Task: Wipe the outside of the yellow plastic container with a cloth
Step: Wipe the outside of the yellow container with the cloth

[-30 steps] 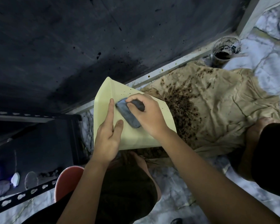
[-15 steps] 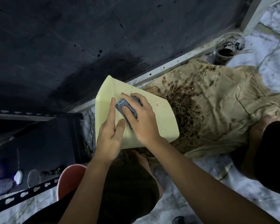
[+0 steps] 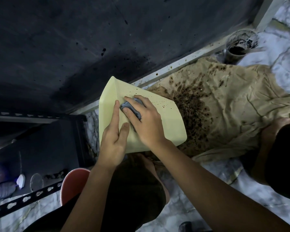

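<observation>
My left hand lies flat on the yellow container, fingers spread, gripping nothing, steadying it over my knee. Just right of it, my right hand presses a grey cloth against the container's speckled side, fingers bunched over it. Further right a stained tan sheet covers the floor; beyond it stands what may be a grimy cup.

Both forearms are bare, no sleeves, no watch or rings on the left hand or right hand. Dark shorts over the thighs, knees bare.
</observation>
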